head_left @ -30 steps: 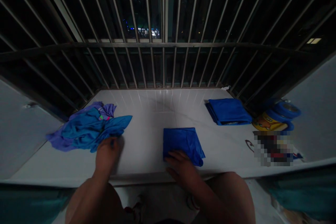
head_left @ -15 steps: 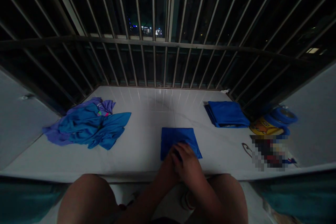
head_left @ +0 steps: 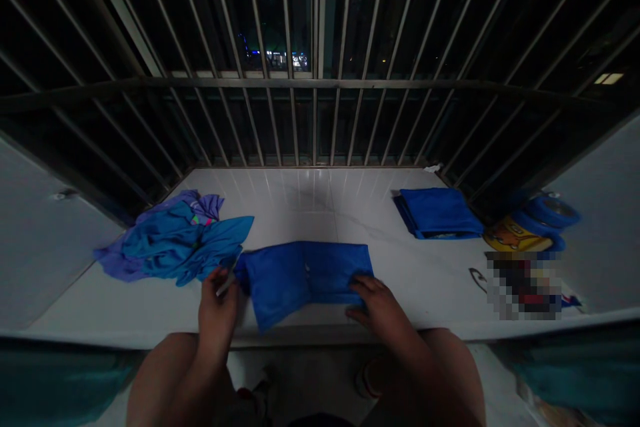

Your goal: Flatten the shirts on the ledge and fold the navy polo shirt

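A blue fabric piece [head_left: 280, 277], like a folded bag, lies spread on the white ledge in front of me, a crease down its middle. Its left end is bunched near my left hand [head_left: 219, 300]. That hand is closed in a pinch on a short pale strip [head_left: 226, 282]; whether the strip joins the blue fabric I cannot tell. At the other end, my right hand [head_left: 376, 300] rests its fingers on the fabric's lower right corner. Its thumb is apart from the fingers, below the lower edge.
A heap of teal and purple clothes [head_left: 180, 240] lies to the left. At the back right is a folded blue fabric bundle [head_left: 440, 213]. Beside it are a blue-and-yellow container [head_left: 523, 233] and a blurred-out item [head_left: 525, 287]. Metal bars [head_left: 315, 83] close off the window behind.
My hands have come apart, the left moving left and the right slightly right. The blue fabric has been unfolded leftward from a small square into a wider piece.
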Motion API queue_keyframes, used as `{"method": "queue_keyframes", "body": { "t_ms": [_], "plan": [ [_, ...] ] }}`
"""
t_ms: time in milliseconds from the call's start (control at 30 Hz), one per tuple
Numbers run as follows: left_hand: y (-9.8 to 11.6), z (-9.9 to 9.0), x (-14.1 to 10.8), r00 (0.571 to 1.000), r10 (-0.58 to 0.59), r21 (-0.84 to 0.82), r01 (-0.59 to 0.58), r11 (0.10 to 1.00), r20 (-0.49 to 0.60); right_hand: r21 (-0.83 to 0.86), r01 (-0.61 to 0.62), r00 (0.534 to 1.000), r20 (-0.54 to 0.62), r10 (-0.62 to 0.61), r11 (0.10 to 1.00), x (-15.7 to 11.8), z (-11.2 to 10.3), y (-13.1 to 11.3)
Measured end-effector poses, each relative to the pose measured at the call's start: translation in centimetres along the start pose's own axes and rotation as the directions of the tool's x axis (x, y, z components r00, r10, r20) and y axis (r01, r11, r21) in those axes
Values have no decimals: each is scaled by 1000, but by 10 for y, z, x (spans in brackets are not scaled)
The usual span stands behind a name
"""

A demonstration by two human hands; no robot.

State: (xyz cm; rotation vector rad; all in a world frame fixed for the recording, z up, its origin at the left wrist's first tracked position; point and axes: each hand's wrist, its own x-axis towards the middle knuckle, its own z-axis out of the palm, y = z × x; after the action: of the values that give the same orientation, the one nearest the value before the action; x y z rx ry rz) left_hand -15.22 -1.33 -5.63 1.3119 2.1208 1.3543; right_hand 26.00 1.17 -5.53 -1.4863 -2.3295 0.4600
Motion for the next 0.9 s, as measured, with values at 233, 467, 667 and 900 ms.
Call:
{"method": "queue_keyframes", "body": {
  "t_ms": [233,467,667,900],
  "plan": [
    [0,2,-30,726,295,79,-432,898,621,-13,90,995,-43,-90,996,-4,9,20],
    [10,-6,-29,657,303,25,-440,898,691,138,-16,979,-197,43,990,-17,-5,16],
    [52,-35,13,761,247,-15,-298,954,599,356,-99,954,-232,190,929,-2,-42,2],
    [126,7,143,925,224,-175,-176,969,307,405,-155,821,-455,346,901,126,-94,10]
  ]
}}
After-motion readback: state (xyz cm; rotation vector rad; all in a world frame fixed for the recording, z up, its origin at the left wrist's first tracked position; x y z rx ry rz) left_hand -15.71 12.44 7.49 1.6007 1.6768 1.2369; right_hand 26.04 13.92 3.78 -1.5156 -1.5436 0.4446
